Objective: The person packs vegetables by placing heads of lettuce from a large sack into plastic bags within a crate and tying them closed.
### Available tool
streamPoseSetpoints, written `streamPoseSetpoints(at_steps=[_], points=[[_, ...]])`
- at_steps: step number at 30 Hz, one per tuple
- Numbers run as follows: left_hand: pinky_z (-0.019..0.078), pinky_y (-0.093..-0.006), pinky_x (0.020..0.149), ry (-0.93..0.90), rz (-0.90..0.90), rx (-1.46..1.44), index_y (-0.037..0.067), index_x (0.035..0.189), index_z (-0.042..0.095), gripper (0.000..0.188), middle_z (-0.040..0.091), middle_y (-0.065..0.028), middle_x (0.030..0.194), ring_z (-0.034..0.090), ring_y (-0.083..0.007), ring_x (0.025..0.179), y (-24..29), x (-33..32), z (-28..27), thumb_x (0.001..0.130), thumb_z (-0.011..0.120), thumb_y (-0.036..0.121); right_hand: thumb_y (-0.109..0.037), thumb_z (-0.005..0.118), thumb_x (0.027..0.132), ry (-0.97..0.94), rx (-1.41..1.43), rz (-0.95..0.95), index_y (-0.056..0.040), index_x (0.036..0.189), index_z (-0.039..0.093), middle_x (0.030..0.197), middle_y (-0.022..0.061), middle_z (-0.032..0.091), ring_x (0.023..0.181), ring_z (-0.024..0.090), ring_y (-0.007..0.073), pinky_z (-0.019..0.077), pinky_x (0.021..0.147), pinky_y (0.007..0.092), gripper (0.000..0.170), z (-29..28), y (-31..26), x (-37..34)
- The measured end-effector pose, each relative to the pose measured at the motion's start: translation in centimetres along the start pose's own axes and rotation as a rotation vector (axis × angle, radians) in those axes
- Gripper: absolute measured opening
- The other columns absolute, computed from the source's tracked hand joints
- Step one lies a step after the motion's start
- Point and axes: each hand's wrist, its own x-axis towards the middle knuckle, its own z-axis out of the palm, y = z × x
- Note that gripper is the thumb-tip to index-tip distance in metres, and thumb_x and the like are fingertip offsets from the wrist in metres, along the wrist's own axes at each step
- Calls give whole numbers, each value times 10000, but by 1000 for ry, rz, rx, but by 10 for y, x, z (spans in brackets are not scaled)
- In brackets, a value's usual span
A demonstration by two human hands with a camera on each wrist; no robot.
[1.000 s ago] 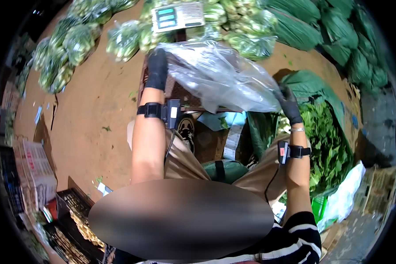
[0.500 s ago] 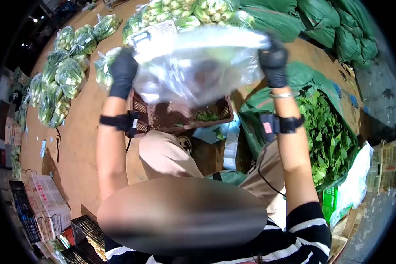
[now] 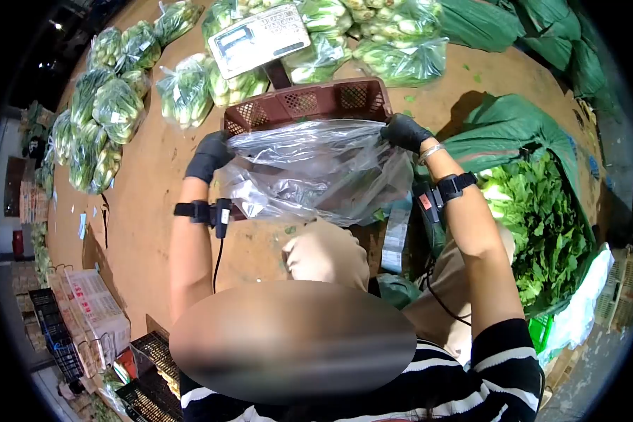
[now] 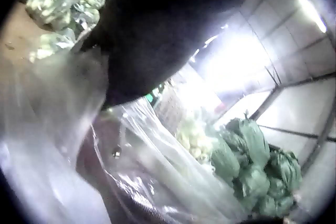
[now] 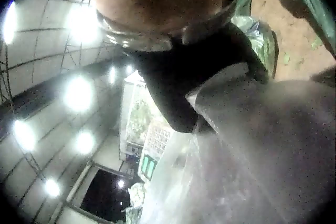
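A clear plastic bag (image 3: 316, 172) is stretched wide between the two black-gloved hands, over a brown crate (image 3: 302, 102). The left hand (image 3: 209, 156) grips the bag's left upper corner beside the crate's left end. At the crate's right end the right hand (image 3: 405, 132) grips the other corner. In the left wrist view the dark glove (image 4: 152, 35) hides its fingertips, with the film (image 4: 157, 171) hanging below. The right wrist view has the glove (image 5: 194, 77) with bag film (image 5: 252, 145) draped from it; the fingers are mostly hidden.
A scale display (image 3: 259, 41) stands behind the crate. Bagged vegetables (image 3: 118, 109) lie at the back and left. On the right, a green sack (image 3: 517, 126) holds leafy greens (image 3: 541, 225); more green sacks (image 3: 475, 24) sit at the back right. Dark crates (image 3: 155, 394) are at lower left.
The hands have lowered the bag toward the person and over the crate. Half a second ago it was held higher, hiding part of the scale. Earlier the right hand was lower than the left.
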Motion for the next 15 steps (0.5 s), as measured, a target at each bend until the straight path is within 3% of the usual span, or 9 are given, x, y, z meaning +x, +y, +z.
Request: streamPoseSetpoints(at_steps=[2,4,6,7,9,10,12,14,15], points=[[447,-382,727,432,179,70,65,1018,525,501,573,-188,860,563,-307,809,48,-8,-16,571,697,214,-227,471,695,41,-72,28,-20,651,603,745,202,577,695,560,352,451,655,396,250,5,1,10],[432,-389,760,479,549,-408,69,1046,512,533,555,-169,943,540,-280,870,103,-13,-36,576,706,229,-238,465,693,65,-145,68,-8,664,603,765,216,575,713,555,361,446,679,400,269,17,10,19],[401,-375,829,-311,486,-832,82,1113,470,608,531,-158,1030,509,-265,955,115,0,14,581,702,262,-231,459,700,158,-122,-12,-10,667,601,759,233,568,726,553,369,447,680,398,264,32,22,33],[401,-375,829,-325,468,-847,82,1113,470,608,531,-158,1030,509,-265,955,116,13,45,581,702,262,-227,473,700,83,-266,-97,-21,668,603,763,227,575,727,564,352,447,670,403,245,30,27,39],[387,-362,833,-919,414,148,69,1056,518,506,525,-180,1047,508,-315,938,110,46,105,614,636,283,-233,536,666,228,-189,185,-41,816,593,750,183,589,700,577,310,451,658,408,251,16,19,38],[387,-362,833,-922,404,141,69,1056,518,506,525,-180,1047,508,-315,938,102,46,124,614,636,283,-240,572,642,249,-229,295,-47,875,584,759,161,594,705,577,298,449,664,414,303,2,6,32],[363,-345,876,-566,346,-191,83,1102,491,545,497,-189,1095,475,-317,996,82,48,157,619,619,299,-185,603,631,434,-461,195,-59,957,557,799,128,594,747,569,298,437,716,419,353,-22,-36,27],[337,-343,912,-570,479,-71,86,1130,464,604,472,-176,1134,444,-309,1042,69,51,200,614,634,352,-119,606,639,786,-125,-435,-71,949,566,823,112,595,771,566,299,424,750,415,316,0,-74,35],[326,-347,921,-486,478,-178,88,1140,454,614,465,-172,1142,434,-306,1054,67,55,212,623,632,367,-161,588,670,503,281,-543,-60,946,565,813,119,593,705,560,299,431,675,405,295,18,-92,32]])
